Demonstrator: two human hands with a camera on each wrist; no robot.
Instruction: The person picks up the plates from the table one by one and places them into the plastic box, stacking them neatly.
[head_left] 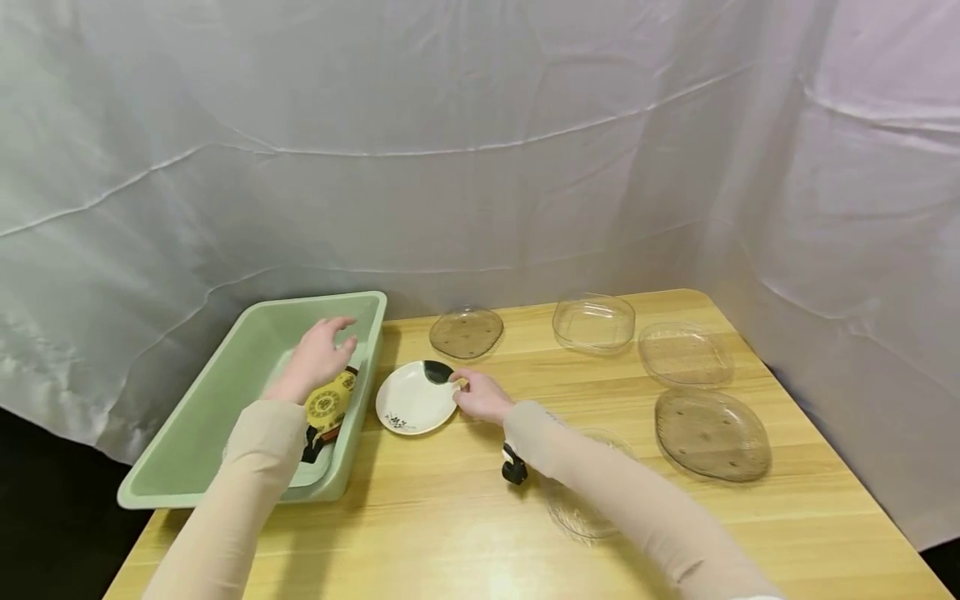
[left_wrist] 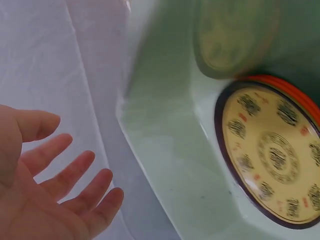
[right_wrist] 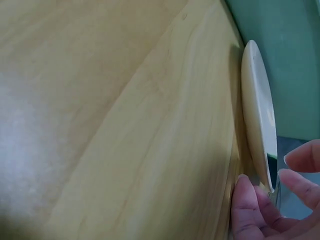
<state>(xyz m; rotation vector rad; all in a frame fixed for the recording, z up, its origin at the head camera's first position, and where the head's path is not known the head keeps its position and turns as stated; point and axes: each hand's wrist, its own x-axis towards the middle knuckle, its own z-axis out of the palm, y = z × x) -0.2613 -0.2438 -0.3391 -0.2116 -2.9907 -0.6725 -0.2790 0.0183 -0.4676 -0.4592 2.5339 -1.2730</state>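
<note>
A white round plate (head_left: 412,408) with a black patch and a small dark floral print is on the table, right of the green basin (head_left: 187,458). My right hand (head_left: 483,397) pinches its right rim near the black patch. In the right wrist view the plate (right_wrist: 257,100) appears edge-on, some fingers (right_wrist: 247,202) under the rim and others at its upper face. My left hand (head_left: 311,358) hovers over the basin with fingers spread and nothing in them. Inside the basin lies a yellow patterned plate (left_wrist: 275,155) with a dark rim and red-orange edging beneath.
Brown clear plates stand at the back (head_left: 467,333) and right (head_left: 711,435). Clear glass dishes sit at the back (head_left: 594,323) and right back (head_left: 685,356). Another clear dish (head_left: 577,508) lies partly under my right forearm. A grey curtain (head_left: 480,208) hangs behind the wooden table (head_left: 420,533).
</note>
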